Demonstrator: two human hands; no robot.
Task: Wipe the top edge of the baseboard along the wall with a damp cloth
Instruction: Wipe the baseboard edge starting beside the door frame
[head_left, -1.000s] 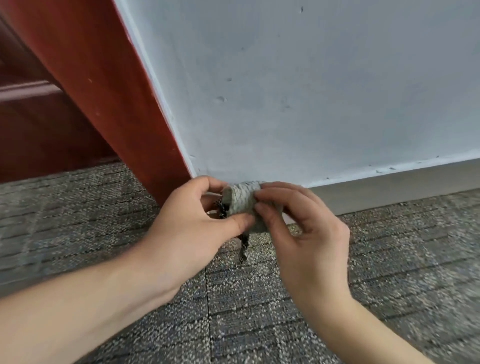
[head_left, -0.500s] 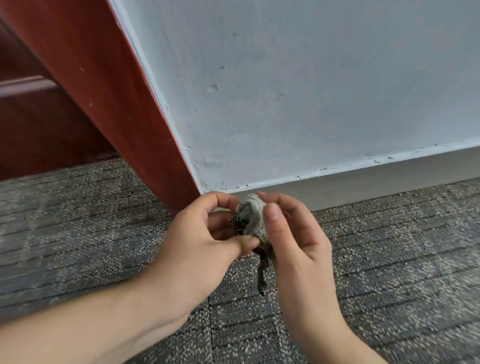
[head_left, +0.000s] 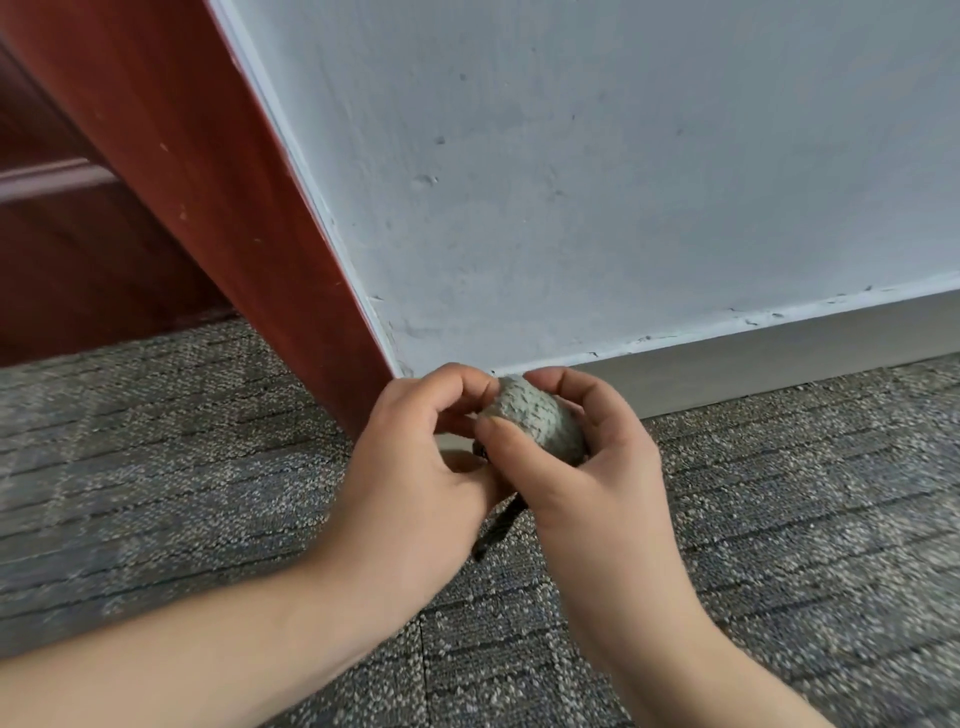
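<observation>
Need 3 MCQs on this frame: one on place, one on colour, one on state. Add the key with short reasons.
1. Where is the cloth?
A) flat on a shelf
B) in front of the baseboard's left end, next to the door frame
C) hanging from a hook

2. What colour is the door frame?
A) white
B) black
C) reddish-brown

3. How is the cloth held?
A) bunched up, gripped by both hands
B) spread open on one palm
C) nobody holds it

Key:
1 B: the cloth shows right where the baseboard meets the frame.
2 C: the frame is glossy red-brown wood.
3 A: the fingers of the left hand and the right hand curl round the wad.
</observation>
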